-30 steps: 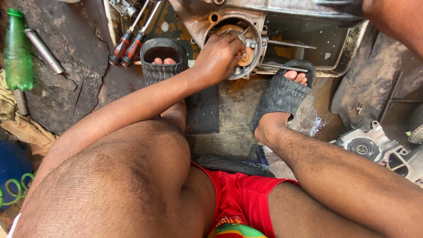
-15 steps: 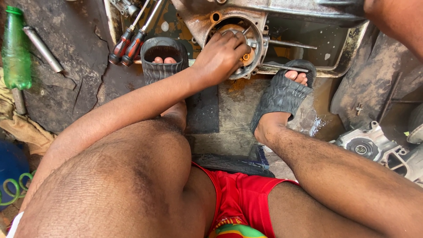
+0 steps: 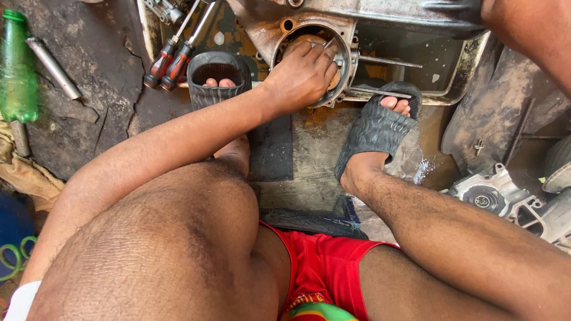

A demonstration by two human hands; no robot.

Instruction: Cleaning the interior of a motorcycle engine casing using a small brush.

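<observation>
left hand deep in the engine case

left hand (image 3: 303, 74) is curled into the round opening of the greasy engine case (image 3: 357, 24), fingers bent around the brownish round part (image 3: 309, 43) inside; a thin metal tool tip (image 3: 328, 43) pokes up by the fingers, can't tell if it's actually pinched; right forearm (image 3: 529, 35) crosses the top right corner, the hand itself is out of frame; both feet in dark rubber slides, left slide (image 3: 217, 74) just beside the case, right slide (image 3: 380, 128) touching its lower edge; two red-handled screwdrivers (image 3: 169, 62) lie side by side left of the slide; green plastic bottle (image 3: 18, 71) sits far left, no label readable, with a metal tube (image 3: 53, 68) next to it; red shorts (image 3: 324, 270) at the bottom
</observation>
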